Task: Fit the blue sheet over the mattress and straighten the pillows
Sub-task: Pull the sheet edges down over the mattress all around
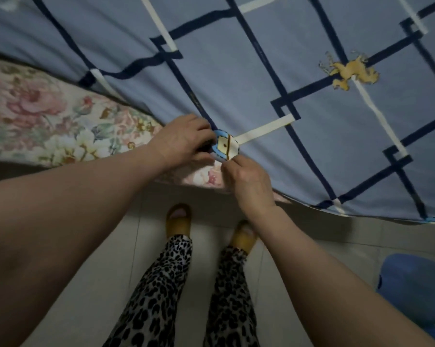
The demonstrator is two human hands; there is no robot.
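Observation:
The blue sheet (249, 71), crossed by dark navy and cream bands, lies spread over the bed. A floral mattress (48, 116) shows bare at the left where the sheet does not cover it. At the bed's near edge my left hand (184, 141) grips the bunched corner of the sheet (225, 146), its fingers curled over the fold. My right hand (246, 179) pinches the same corner from below. No pillows are in view.
A pale tiled floor (98, 271) runs along the bed, and my feet in yellow slippers (179, 221) stand close to the edge. A blue object (417, 291) sits on the floor at the lower right.

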